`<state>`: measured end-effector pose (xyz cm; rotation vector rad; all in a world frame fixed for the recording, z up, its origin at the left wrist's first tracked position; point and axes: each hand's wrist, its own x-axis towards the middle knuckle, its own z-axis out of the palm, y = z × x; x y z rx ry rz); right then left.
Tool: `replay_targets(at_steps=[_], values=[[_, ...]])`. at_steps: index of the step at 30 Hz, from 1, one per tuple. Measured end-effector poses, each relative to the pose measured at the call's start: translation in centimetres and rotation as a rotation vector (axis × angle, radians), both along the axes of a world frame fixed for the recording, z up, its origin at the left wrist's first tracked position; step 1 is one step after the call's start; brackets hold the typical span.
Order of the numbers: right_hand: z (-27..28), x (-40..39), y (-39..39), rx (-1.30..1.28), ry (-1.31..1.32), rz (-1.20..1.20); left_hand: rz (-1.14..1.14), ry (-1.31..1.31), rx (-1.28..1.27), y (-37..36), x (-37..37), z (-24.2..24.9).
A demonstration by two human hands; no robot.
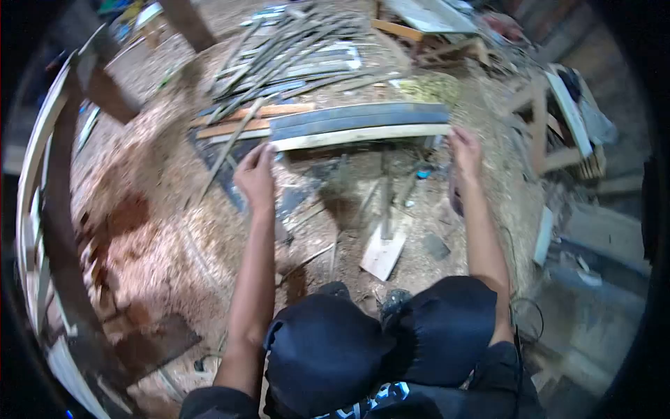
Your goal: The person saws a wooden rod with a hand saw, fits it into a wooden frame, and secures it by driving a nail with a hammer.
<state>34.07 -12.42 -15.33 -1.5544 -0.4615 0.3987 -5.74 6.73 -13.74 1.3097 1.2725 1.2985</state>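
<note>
closest to my lens are two dark-clad knees [377, 342], bent, with both bare forearms running up past them toward the long curved plank [359, 126], which i take as my landmark. my left hand [255, 174] is at the plank's left end, fingers curled around the pale near edge there, so it is clamped on the wood. my right hand [465, 150] sits at the plank's right end, fingers laid over the end corner; i cannot tell whether that hand is fully closed around it or only pressing against it. the plank lies crosswise, well ahead of the knees, dark on top with a light edge facing me, bowed slightly upward in the middle.

i see no bin, box or tray holding anything; everything lies loose on the sawdust floor [153, 209]. behind the plank is a heap of thin grey strips [286, 59], and two orange-brown boards [237, 120] touch its far left end. a small pale offcut [382, 253] lies on the ground between the plank and the knees.

left of the plank a curved wooden frame [42, 209] bounds the floor; right of the plank stand pale wooden frames [558, 122] and boards. the widest open ground is the sawdust patch left of my left forearm, between the plank and the curved frame.
</note>
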Motion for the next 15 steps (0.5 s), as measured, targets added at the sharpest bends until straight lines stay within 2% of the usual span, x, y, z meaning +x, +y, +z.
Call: replay_targets(at_steps=[1,3,5,8,10,13,15], values=[[1.1,-0.6,-0.2,-0.107,-0.076,-0.034,0.002,-0.065,-0.03,0.1,0.4,-0.4],[-0.4,-0.1,0.1,-0.033,-0.149,-0.091,-0.002,-0.094,-0.059,-0.3,0.9,-0.1],[1.1,-1.4,0.4,-0.05,-0.139,-0.127,-0.012,-0.166,-0.037,-0.1,1.1,-1.3],[0.1,-0.3,0.6,-0.122,-0.21,-0.105,-0.04,-0.222,-0.027,-0.3,1.0,-2.0],[0.4,-0.3,0.8,-0.116,-0.224,-0.102,-0.039,-0.209,0.026,-0.1,1.4,-2.3],[-0.6,-0.4,0.6,-0.103,-0.228,-0.085,0.0,-0.244,-0.058,-0.5,1.3,-2.6],[-1.1,0.1,0.9,0.001,-0.191,-0.066,0.002,-0.342,-0.074,-0.2,1.8,-2.7]])
